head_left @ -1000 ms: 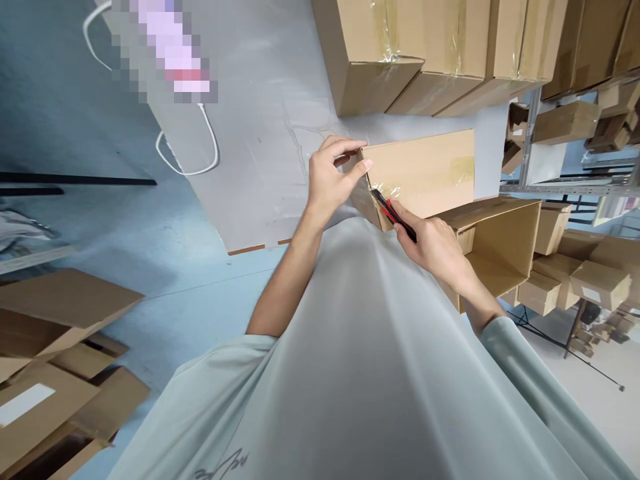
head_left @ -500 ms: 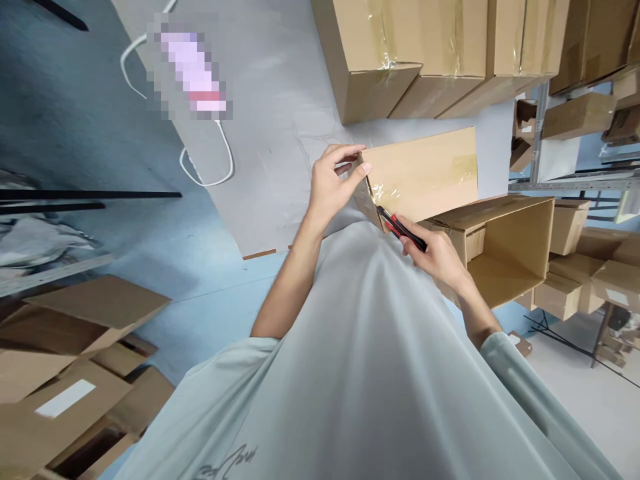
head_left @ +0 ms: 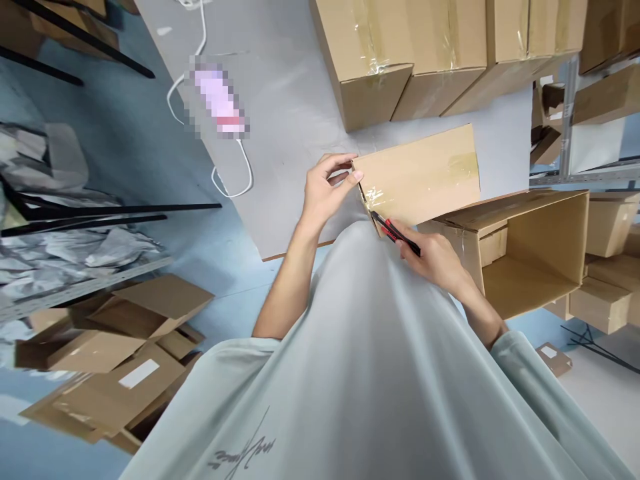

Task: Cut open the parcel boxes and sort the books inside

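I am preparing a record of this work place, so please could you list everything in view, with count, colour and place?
Handled box: 1, tan, on table, near edge
Cutter: 1, black and red, in right hand
Sealed boxes: at least three, tan, far side of table
Table: 1, grey, ahead
Pixelated item: 1, pinkish, table's left
Cable: count unclear, white, beside it
Large open box: 1, brown, right of table
Smaller box: 1, brown, inside it
Other boxes: many, brown, left and right
Bundles: several, whitish, left
Racks: metal, grey, both sides
Bars: several, black, left
Floor: mostly blue, below
Shirt: 1, pale grey-green, worn
Hands: 2, bare; left touching handled box, right holding cutter
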Demonstrator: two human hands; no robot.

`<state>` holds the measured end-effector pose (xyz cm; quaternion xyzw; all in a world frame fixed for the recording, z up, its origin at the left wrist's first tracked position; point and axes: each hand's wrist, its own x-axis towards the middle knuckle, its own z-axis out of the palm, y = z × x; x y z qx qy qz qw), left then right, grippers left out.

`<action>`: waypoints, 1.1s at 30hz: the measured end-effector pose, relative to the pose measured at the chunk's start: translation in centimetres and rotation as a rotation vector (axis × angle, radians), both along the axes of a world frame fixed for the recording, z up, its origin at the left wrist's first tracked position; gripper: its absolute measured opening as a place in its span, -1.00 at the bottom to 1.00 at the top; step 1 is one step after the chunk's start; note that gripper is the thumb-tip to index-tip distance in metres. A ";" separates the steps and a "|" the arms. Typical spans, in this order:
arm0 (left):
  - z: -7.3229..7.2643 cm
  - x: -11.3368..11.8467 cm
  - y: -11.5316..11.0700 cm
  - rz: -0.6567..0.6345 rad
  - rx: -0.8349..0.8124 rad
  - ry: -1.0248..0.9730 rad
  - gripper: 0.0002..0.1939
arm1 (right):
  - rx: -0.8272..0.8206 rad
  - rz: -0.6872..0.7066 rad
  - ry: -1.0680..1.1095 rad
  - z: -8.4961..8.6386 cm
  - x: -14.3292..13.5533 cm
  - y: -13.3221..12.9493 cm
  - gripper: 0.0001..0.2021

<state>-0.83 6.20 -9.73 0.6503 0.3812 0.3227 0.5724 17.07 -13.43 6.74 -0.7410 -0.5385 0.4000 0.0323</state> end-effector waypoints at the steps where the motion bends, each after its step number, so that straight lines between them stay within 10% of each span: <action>1: 0.1 -0.1 -0.1 -0.001 -0.007 -0.001 -0.34 | -0.019 0.036 -0.047 0.6 -0.2 0.1 -0.40; 10: 0.4 -0.5 -1.1 0.007 0.006 0.046 -0.41 | -0.004 0.120 -0.210 4.5 0.4 -0.3 -0.40; 33: -0.4 -0.3 -1.2 0.043 0.000 0.006 -0.41 | -0.021 0.142 -0.169 3.7 1.1 3.0 -0.42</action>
